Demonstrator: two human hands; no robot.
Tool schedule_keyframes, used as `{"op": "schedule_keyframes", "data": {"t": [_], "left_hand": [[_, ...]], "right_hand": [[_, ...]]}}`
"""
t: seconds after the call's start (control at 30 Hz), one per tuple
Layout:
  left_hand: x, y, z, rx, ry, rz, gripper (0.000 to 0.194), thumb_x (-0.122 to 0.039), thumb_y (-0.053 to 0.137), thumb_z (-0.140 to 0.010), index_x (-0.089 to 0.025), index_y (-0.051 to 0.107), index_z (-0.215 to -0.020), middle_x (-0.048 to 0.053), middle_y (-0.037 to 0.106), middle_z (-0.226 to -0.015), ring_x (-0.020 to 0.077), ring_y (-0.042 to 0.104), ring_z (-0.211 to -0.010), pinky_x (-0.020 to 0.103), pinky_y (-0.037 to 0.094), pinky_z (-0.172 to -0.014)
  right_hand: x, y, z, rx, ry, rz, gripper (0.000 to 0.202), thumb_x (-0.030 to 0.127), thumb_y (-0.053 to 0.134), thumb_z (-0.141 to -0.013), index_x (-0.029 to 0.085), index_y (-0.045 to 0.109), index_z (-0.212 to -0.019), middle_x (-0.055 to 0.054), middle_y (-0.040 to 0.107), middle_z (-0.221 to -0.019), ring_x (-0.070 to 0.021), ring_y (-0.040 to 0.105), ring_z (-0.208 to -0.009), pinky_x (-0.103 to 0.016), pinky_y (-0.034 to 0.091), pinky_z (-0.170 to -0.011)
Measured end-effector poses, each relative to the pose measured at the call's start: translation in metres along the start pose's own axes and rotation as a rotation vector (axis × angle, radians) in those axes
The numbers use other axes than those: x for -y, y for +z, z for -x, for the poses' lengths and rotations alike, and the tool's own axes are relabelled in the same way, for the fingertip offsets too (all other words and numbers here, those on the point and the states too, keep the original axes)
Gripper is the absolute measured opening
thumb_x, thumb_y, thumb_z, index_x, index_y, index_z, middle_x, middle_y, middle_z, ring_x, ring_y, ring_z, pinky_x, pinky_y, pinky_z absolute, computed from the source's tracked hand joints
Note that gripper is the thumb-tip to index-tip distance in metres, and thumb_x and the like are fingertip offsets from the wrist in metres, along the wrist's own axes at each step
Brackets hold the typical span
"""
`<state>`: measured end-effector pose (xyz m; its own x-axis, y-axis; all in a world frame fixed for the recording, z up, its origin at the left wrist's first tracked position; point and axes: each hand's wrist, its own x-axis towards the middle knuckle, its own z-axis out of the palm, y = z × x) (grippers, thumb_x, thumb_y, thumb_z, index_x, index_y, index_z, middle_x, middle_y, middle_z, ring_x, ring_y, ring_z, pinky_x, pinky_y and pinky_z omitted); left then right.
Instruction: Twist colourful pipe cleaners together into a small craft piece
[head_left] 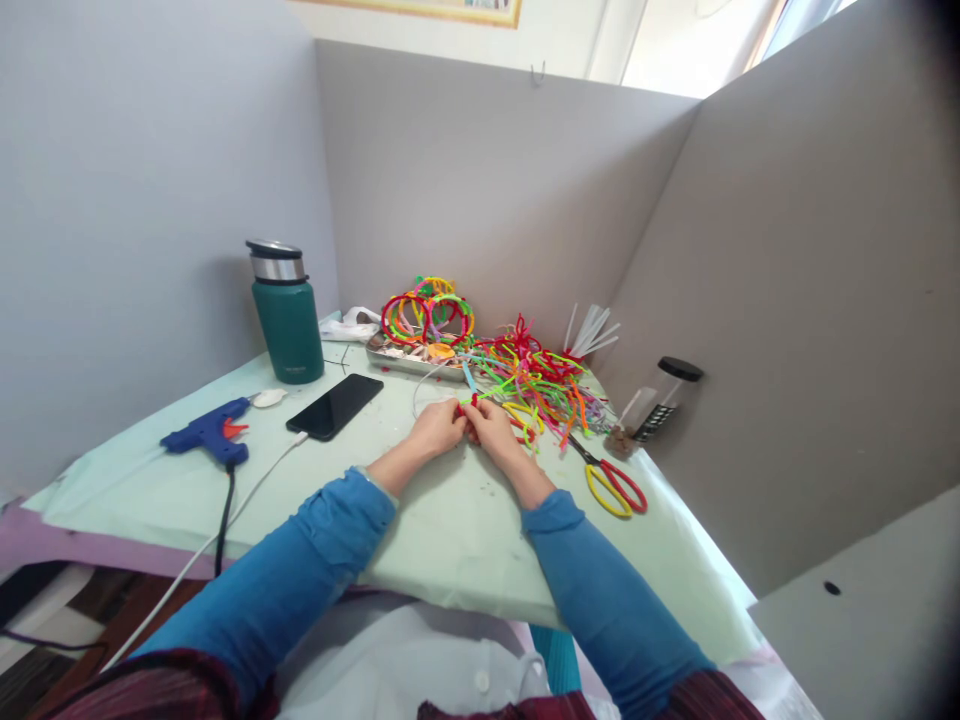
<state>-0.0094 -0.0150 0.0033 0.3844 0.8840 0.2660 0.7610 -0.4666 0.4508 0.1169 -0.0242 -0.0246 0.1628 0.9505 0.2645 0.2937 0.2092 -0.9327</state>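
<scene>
1. Grey partitions [480,180] wall in the scene on the left, the far side and the right.
2. Across the middle, the table [461,540], pale green cover on top.
3. Back right, what a tangle: a heap of fuzzy stems [536,365] in red, green, orange and yellow!
4. Just left of it, a metal tray [420,366] with looped stem shapes above it.
5. Far left, a green flask [289,330] stands upright.
6. Glue gun [210,430] on its side, near left; the phone [335,407] lies between it and the hands.
7. Centre stage, left hand [437,428] and right hand [493,428], fingertips meeting in a tight, narrow pinch.
8. Scissors [616,488] to the right, handles towards the person.
9. And the small one: a red-and-green stem piece [474,399], held between both hands' fingertips, just in front of the heap.
</scene>
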Motion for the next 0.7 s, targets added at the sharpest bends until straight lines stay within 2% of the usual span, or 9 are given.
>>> {"op": "schedule_keyframes", "data": {"t": [0.7], "left_hand": [[0.0003,0.0003,0.0002,0.006,0.005,-0.037,0.018,-0.028,0.043,-0.082,-0.016,0.057,-0.084,0.007,0.066,-0.078,0.0172,0.061,-0.072,0.025,0.04,-0.064]], "right_hand": [[-0.0009,0.0005,-0.0009,0.008,-0.029,0.062,0.023,0.04,0.05,-0.076,0.019,0.046,-0.066,0.005,0.049,-0.05,-0.0099,0.048,-0.043,-0.02,0.034,-0.042]]}}
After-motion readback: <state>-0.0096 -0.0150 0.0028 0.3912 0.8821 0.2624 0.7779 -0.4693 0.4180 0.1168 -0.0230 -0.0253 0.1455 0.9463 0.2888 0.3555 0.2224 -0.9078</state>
